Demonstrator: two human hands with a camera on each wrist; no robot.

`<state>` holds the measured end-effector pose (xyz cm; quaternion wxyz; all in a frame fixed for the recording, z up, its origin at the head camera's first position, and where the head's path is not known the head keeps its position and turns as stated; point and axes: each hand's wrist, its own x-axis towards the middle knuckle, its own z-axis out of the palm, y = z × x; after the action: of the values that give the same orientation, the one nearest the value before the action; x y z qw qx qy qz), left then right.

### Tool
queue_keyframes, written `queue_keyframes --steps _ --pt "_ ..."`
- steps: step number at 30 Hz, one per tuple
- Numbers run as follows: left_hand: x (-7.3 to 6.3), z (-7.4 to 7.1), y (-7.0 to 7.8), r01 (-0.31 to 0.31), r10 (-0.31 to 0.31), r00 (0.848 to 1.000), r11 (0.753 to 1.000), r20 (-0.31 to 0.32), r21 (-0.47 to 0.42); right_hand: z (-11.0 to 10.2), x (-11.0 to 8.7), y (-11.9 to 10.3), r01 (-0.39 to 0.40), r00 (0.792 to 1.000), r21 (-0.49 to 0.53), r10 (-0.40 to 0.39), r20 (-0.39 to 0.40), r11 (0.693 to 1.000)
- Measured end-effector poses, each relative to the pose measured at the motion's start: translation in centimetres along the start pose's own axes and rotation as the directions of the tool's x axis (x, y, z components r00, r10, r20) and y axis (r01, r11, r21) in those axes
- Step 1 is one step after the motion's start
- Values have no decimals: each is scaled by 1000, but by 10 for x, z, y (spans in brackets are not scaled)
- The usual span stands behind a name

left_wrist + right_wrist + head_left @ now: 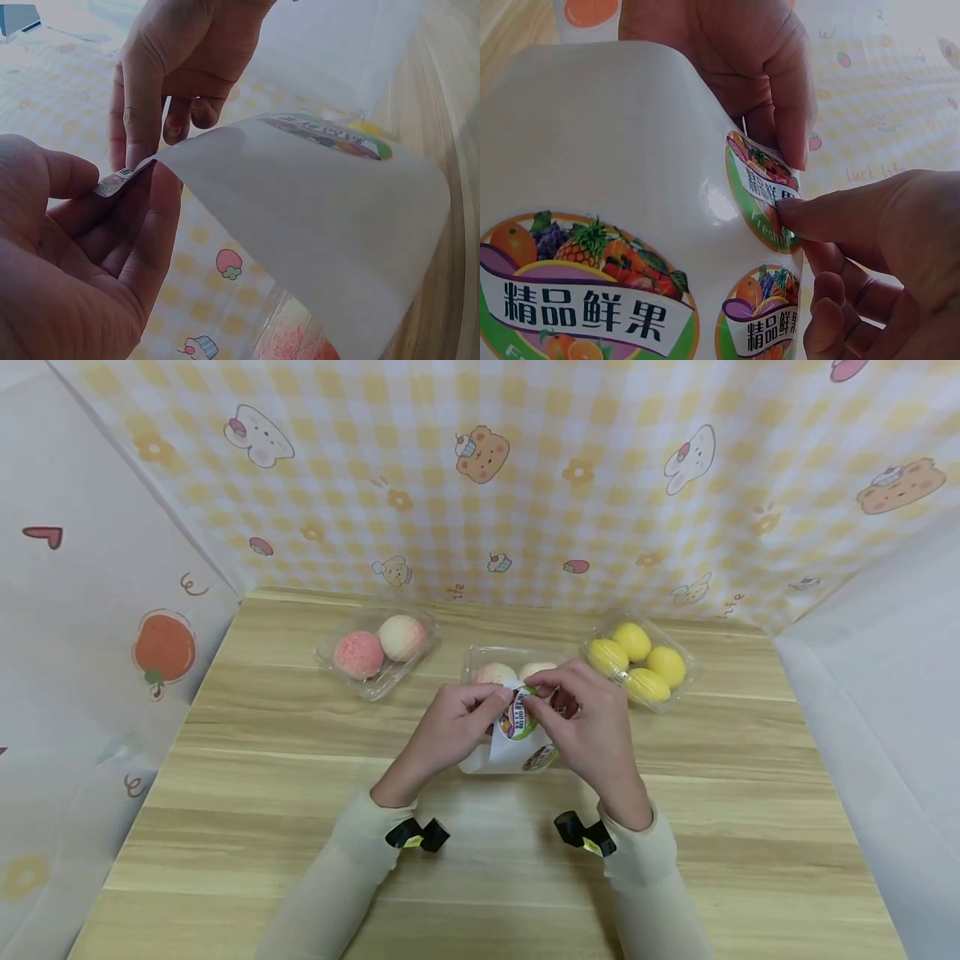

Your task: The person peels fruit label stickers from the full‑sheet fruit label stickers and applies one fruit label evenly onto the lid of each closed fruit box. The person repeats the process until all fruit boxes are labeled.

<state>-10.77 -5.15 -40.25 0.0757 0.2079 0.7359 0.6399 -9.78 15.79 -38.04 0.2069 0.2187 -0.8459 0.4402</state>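
Observation:
Both hands meet at a white sheet of round fruit stickers (517,753), which bends up over a clear plastic box (480,653) with pale pink peaches in it. My left hand (453,727) pinches the sheet's far edge between thumb and fingers. From the other side, the thumb of my right hand (596,722) presses on an oval fruit sticker (761,180) at that edge, with fingers behind it. In the left wrist view, a narrow end of the sheet (315,217) lies between the two hands' fingertips. The sheet and hands partly hide the box.
At the back left stands a clear box (372,689) with one pink and one pale peach (402,638). On the right, another clear box (686,681) contains several yellow lemons (648,685). A yellow checked cloth (540,527) hangs behind the wooden table (247,793).

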Motion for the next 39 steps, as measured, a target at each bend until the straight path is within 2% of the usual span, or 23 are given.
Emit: queue_keyframes --steps 15,26,31,35,39 --pt "1 1 1 39 -40 999 999 -9 -14 0 2 2 51 998 -25 -51 -29 998" --pt "0 1 0 45 -45 999 999 -16 22 0 1 1 24 1000 -23 -24 -16 999" --pt "0 -1 1 51 -48 998 997 -45 63 0 0 0 20 1000 -14 -20 -3 1000" --pt "1 -2 2 73 -69 996 995 -61 69 0 0 -1 24 1000 -2 -24 9 1000" --pt "2 -4 1 116 -115 992 993 -48 19 1 0 -2 28 999 13 -28 22 1000"
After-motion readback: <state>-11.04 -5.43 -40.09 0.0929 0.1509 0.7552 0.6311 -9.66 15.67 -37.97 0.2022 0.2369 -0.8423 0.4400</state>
